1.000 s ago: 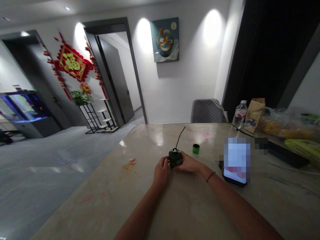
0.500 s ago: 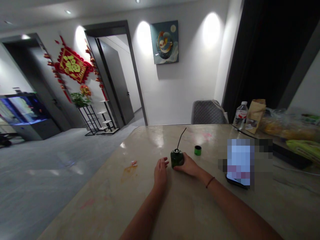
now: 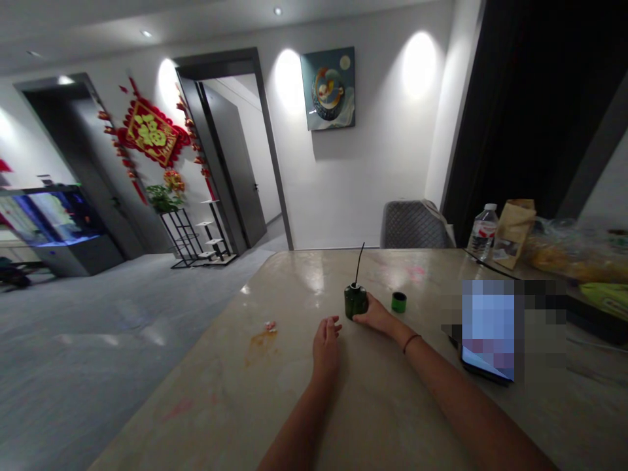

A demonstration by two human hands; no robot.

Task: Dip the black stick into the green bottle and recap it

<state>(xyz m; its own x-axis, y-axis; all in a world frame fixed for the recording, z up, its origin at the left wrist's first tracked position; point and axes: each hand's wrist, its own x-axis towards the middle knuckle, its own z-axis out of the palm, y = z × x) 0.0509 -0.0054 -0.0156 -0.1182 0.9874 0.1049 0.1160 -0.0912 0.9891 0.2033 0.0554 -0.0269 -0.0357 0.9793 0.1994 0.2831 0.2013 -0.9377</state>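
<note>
My right hand (image 3: 377, 316) is wrapped around the side of a small dark green glass bottle (image 3: 355, 302). A thin black stick (image 3: 360, 263) rises from the bottle's narrow, pale-rimmed neck, leaning slightly right. The bottle looks upright; whether its base rests on the table cannot be made out. Just left and nearer to me, my left hand (image 3: 327, 337) is open and empty, fingers loosely extended, apart from the bottle. A short green ring-like cap (image 3: 399, 301) stands on the table to the right of the bottle.
On the marble-look table (image 3: 392, 412), a phone (image 3: 488, 333), blurred out, stands at the right. Behind it are a water bottle (image 3: 483, 232), a paper bag (image 3: 513, 234) and plastic-wrapped food (image 3: 564, 248). Crumbs (image 3: 270, 326) lie beside an orange stain at left. A grey chair (image 3: 415, 226) stands beyond.
My right hand has moved the green bottle a little away from me, and its stick stands more upright. The gap to my left hand has widened. The view has shifted slightly.
</note>
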